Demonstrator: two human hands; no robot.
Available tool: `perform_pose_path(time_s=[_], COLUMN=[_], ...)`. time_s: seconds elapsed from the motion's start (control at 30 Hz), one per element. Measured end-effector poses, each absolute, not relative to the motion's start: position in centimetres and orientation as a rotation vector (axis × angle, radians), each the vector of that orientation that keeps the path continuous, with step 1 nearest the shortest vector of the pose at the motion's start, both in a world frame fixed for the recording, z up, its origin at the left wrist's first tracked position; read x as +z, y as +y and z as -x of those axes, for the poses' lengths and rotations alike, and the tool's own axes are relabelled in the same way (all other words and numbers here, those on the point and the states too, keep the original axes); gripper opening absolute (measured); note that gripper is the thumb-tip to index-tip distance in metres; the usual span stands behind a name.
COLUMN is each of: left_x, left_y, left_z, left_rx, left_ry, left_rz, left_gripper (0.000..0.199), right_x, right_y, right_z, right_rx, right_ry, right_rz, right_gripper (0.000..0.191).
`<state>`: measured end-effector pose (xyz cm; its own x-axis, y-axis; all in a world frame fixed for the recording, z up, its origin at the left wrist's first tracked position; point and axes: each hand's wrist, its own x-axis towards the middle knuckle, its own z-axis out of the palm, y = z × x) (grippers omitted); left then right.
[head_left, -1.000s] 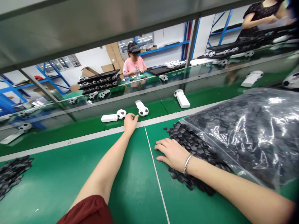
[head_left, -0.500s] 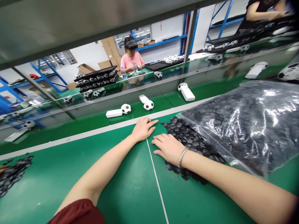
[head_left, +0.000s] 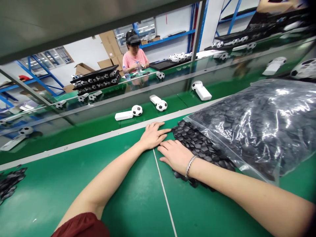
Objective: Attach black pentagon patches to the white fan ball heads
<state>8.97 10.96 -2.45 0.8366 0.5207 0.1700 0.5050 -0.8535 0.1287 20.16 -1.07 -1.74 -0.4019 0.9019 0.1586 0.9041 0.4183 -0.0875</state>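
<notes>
My left hand [head_left: 152, 135] lies on the green tabletop [head_left: 123, 187] with its fingers apart, one fingertip at the near-left edge of a heap of small black pieces [head_left: 195, 140]. The pieces look flat and many-sided. My right hand [head_left: 175, 154], with a twisted silver bracelet [head_left: 191, 166] at the wrist, rests flat over the left side of that heap, fingers stretched toward my left hand. I see nothing held in either hand. From the mouth of a large clear plastic bag [head_left: 256, 121], full of the same black pieces, the heap spreads out on the right.
Beyond the pale table edge, a green conveyor [head_left: 98, 126] carries several white handheld devices with soccer-ball heads [head_left: 161, 105]. Another black heap [head_left: 11, 182] lies far left. Across the line sits a person in pink [head_left: 134, 59], beside stacked black trays [head_left: 96, 80]. A metal beam crosses overhead.
My left hand's fingertip has come to the heap's edge, where a loose piece lay apart. The right hand has stayed on the heap. Devices on the conveyor have shifted slightly right.
</notes>
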Motion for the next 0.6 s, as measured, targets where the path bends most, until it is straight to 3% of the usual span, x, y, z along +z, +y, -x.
perform_pose_path(time_s=[0.27,0.6], left_x=[-2.2,-2.4], left_y=[11.4,10.5], left_z=[-9.7,-9.2], left_rx=[0.166,0.144], left_ry=[0.547,0.443], left_rz=[-2.974,-2.805], left_gripper=[0.042,0.033], right_x=[-2.4,-2.3], right_y=[-2.0,-2.7], right_z=[-19.0,-18.4], right_rx=[-0.176,-0.308], right_ry=[-2.497,-2.544], right_rz=[1.64,1.667], right_gripper=[0.026,0.031])
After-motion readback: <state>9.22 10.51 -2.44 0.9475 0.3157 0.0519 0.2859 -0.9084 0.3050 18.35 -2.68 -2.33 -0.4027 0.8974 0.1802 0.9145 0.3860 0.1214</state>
